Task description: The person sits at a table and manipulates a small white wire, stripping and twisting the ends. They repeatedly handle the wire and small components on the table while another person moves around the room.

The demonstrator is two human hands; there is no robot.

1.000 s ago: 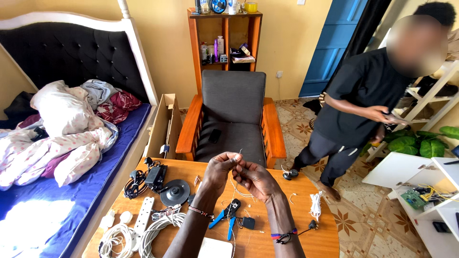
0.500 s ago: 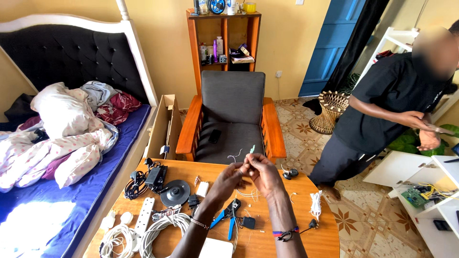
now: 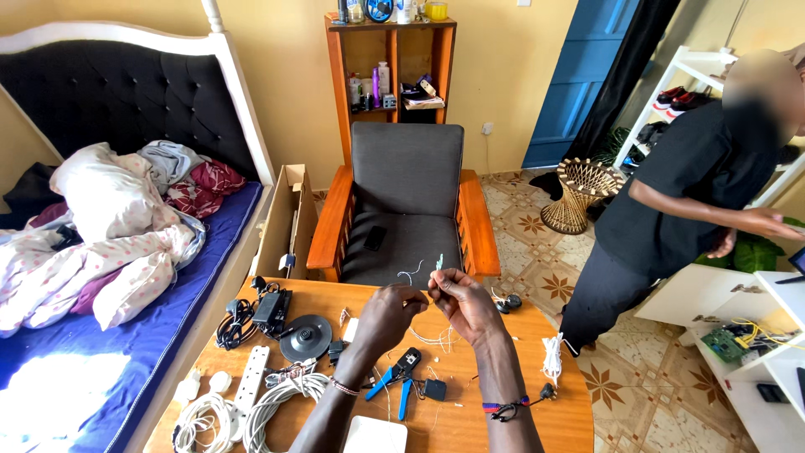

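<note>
Both hands (image 3: 428, 306) pinch thin wires (image 3: 423, 270), ends indistinct.

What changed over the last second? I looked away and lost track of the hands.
The left hand and right hand drew slightly apart, still pinching thin wires. The person in black straightened and stepped right. Blue-handled pliers and the round table stayed put.

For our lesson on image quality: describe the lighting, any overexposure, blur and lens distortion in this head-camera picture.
Head view: daylight is even and soft; a sunlit patch on the blue bed sheet is washed out to white; the wide lens bows the bed's white headboard frame and stretches the edges; both hands, left hand and right hand, look sharp, though the thin wires they pinch are barely resolved.
</note>
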